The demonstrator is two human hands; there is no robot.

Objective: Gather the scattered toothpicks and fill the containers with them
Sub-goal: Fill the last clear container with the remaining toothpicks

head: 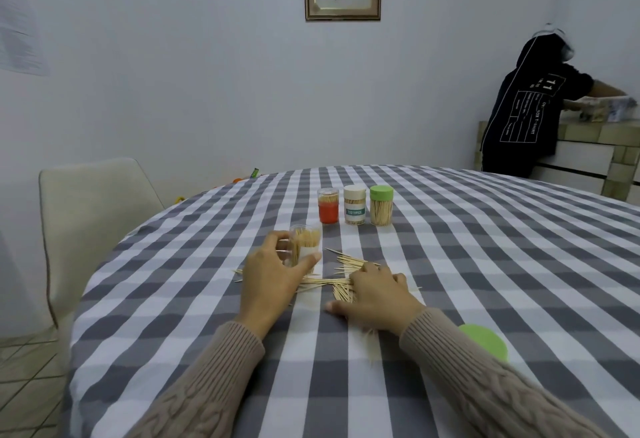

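Observation:
My left hand [273, 278] grips a clear open container [305, 243] that stands upright on the checked tablecloth, partly filled with toothpicks. Loose toothpicks [341, 266] lie scattered on the cloth between and in front of my hands. My right hand [375, 294] lies over a bunch of them, fingers curled down onto the pile; whether it pinches any is hidden. Further back stand three closed containers full of toothpicks: a red one [328, 205], a white-lidded one [354, 205] and a green-lidded one [381, 205].
A loose green lid [485, 340] lies on the table [485, 247] beside my right sleeve. A cream chair [93, 216] stands at the table's left. At the back right a person in a dark hoodie [530, 108] leans over a counter.

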